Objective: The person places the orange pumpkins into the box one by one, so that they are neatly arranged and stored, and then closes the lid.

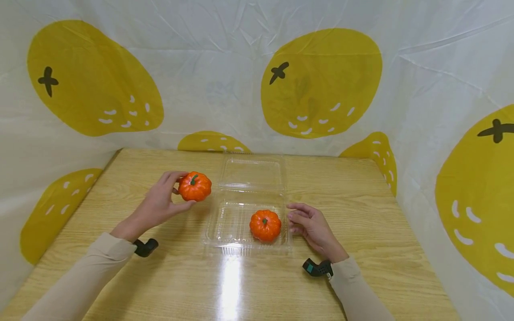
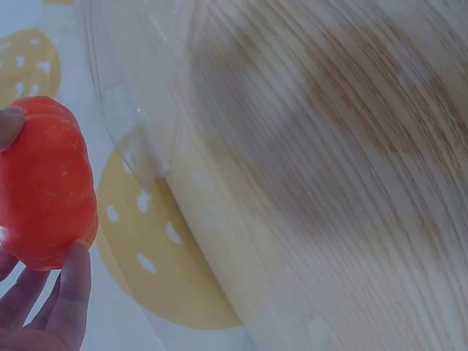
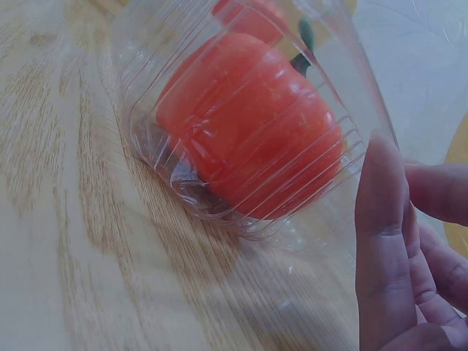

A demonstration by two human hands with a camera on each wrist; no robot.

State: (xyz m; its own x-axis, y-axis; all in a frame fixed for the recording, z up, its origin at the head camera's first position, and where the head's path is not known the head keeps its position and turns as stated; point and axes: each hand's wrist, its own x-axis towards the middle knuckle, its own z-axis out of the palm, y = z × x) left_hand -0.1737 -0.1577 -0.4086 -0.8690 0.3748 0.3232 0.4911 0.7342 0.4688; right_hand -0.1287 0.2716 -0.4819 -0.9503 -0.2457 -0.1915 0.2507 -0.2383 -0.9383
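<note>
A small orange toy pumpkin with a green stem is gripped by my left hand, thumb on the near side and fingers on the far side. It is held just left of an open clear plastic clamshell container. The left wrist view shows fingertips on both ends of the pumpkin. A second orange pumpkin sits in the right part of the container's base. My right hand pinches the base's right rim; in the right wrist view, the rim runs between its fingers.
The container's lid lies folded back toward the far edge of the wooden table. White cloth with large yellow fruit prints hangs behind and at both sides. Light glares on the table in front of the container.
</note>
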